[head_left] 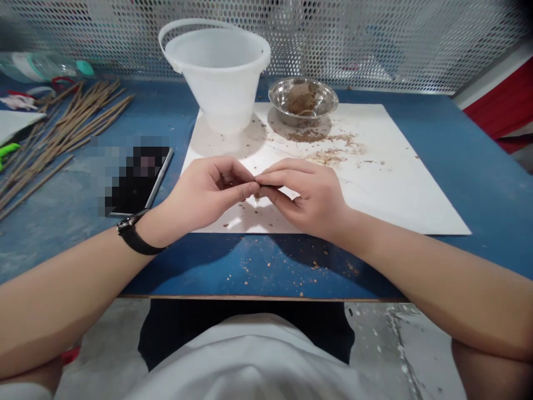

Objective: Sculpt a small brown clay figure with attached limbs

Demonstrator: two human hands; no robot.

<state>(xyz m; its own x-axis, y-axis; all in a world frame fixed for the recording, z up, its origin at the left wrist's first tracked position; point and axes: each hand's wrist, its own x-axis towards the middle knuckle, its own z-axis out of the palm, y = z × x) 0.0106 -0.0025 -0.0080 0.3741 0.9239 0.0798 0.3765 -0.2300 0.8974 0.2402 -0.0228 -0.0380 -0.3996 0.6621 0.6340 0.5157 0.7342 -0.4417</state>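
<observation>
My left hand [208,191] and my right hand [303,194] meet over the near edge of a white board [395,183], fingertips pinched together on a small brown bit [257,194] that is mostly hidden. My left wrist wears a black watch [135,236]. A steel bowl [303,100] with a brown lump stands at the back of the board. Beside it stands a white plastic bucket [219,72]. Brown crumbs [325,147] lie scattered in front of the bowl.
A bundle of thin brown sticks [58,139] lies at the left of the blue table [478,178]. A dark phone [137,178] rests left of the board. A plastic bottle [41,66] lies at the back left, by the perforated metal screen [395,39].
</observation>
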